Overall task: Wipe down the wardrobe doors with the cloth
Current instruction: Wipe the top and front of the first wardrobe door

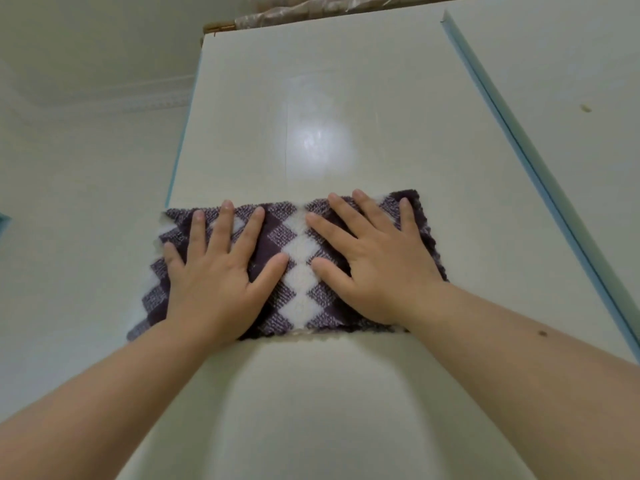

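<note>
Pale, glossy wardrobe door filling most of the head view, seen from below, with a bright glare patch at its middle and thin blue trim down both long edges. Second door panel just beside it on the right, past the blue strip. Crumpled fabric bunched along the top edge of the wardrobe. Purple-and-white checked cloth spread flat across the door's width, its left end reaching past the door's left edge. Left hand pressed palm-down on the cloth's left half, fingers splayed, grip released, grasping nothing. Right hand likewise flat on the right half, fingers spread, grip released. Thumbs pointing inward, close together but apart
</note>
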`<state>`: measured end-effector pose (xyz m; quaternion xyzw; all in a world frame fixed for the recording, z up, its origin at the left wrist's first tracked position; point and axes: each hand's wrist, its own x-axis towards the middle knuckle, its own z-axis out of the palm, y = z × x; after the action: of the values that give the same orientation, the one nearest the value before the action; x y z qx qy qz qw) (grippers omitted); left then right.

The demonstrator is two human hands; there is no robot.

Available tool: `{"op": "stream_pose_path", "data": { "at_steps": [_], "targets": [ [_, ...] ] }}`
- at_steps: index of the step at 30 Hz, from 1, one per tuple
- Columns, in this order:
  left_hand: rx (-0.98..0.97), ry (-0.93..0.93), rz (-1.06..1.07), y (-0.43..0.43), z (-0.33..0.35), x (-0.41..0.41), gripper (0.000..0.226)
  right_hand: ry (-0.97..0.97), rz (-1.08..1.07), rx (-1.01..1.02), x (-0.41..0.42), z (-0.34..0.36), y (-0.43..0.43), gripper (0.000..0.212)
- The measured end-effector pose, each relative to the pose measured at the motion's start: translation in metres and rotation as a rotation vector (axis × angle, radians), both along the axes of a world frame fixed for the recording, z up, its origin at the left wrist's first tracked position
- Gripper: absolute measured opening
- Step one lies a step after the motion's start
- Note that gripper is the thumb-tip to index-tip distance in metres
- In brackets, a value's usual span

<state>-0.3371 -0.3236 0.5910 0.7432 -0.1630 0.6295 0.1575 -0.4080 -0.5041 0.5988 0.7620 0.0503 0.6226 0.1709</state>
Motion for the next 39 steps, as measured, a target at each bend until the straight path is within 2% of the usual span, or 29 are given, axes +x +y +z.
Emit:
{"op": "stream_pose_path", "data": {
  "at_steps": [11, 17, 28, 39],
  "targets": [
    [0.034, -0.077, 0.001, -0.055, 0.082, -0.019, 0.069, -0.032, -0.035, 0.050, -0.022, 0.073, -0.057, 0.056],
    [0.037, -0.122, 0.007, -0.081, 0.108, -0.027, 0.069, -0.050, -0.035, 0.068, -0.031, 0.097, -0.080, 0.057],
    [0.019, -0.160, 0.009, -0.105, 0.129, -0.033, 0.070, -0.080, -0.042, 0.097, -0.040, 0.109, -0.100, 0.057],
    [0.084, -0.173, -0.042, -0.142, 0.107, -0.048, 0.070, -0.095, -0.023, 0.163, -0.053, 0.080, -0.138, 0.057]
  ]
}}
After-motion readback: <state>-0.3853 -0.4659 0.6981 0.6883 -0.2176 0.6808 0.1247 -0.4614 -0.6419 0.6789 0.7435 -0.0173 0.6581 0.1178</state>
